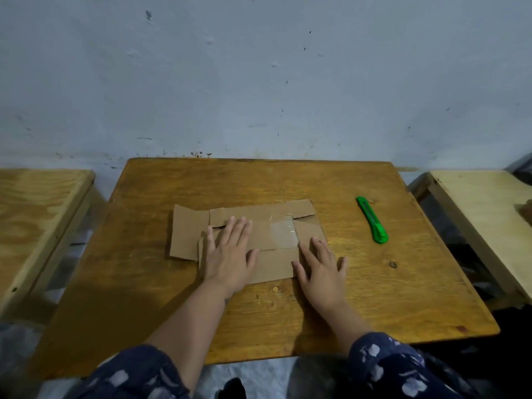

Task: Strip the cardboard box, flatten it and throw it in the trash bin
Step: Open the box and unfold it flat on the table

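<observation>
The brown cardboard box (270, 234) lies flattened on the middle of the wooden table (288, 182), its flaps spread out to the left and back. A patch of clear tape (283, 233) shines on its right half. My left hand (230, 251) rests palm down on the cardboard's left-centre, fingers spread. My right hand (321, 267) lies flat at the cardboard's near right corner, partly on the table. Neither hand grips anything. No trash bin is in view.
A green utility knife (372, 219) lies on the table to the right of the cardboard. A darker wooden table (37, 214) stands to the left and a paler one (483, 208) to the right. A blue-grey wall rises just behind.
</observation>
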Action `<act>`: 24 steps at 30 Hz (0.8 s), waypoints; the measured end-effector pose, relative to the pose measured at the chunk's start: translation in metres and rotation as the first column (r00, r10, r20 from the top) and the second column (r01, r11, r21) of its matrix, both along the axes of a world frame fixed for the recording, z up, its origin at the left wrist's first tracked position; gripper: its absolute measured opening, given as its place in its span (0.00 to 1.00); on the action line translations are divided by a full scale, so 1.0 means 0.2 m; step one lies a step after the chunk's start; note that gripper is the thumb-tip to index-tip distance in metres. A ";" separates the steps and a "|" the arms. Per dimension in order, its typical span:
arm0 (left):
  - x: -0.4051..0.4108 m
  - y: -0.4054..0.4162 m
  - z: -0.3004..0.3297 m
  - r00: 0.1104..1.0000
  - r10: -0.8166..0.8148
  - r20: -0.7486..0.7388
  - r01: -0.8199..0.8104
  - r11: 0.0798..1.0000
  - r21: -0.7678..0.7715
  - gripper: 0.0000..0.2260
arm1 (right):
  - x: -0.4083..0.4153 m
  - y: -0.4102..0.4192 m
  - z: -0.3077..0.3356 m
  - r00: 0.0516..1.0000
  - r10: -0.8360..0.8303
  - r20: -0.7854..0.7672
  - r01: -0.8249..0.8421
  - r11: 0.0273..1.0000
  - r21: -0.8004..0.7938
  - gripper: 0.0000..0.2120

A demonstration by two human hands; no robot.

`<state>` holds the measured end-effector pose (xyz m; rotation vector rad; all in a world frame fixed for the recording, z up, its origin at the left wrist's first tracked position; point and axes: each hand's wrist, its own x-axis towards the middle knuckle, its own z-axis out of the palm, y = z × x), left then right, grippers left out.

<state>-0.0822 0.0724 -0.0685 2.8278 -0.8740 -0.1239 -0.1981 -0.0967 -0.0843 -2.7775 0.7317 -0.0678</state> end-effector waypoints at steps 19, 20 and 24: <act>0.07 -0.02 -0.14 1.000 -0.004 0.001 0.004 1.000 0.004 0.31 | 0.25 -0.25 0.00 0.996 -0.013 0.092 -0.001 0.989 0.151 0.29; 0.07 -0.02 -0.14 1.000 -0.003 -0.001 0.003 1.000 0.004 0.31 | 0.25 -0.24 0.01 0.990 -0.031 0.140 0.002 0.978 0.208 0.28; 0.06 -0.02 -0.12 1.000 0.000 0.002 0.000 1.000 0.012 0.32 | 0.27 -0.21 0.10 0.964 -0.067 0.258 -0.060 0.888 0.455 0.27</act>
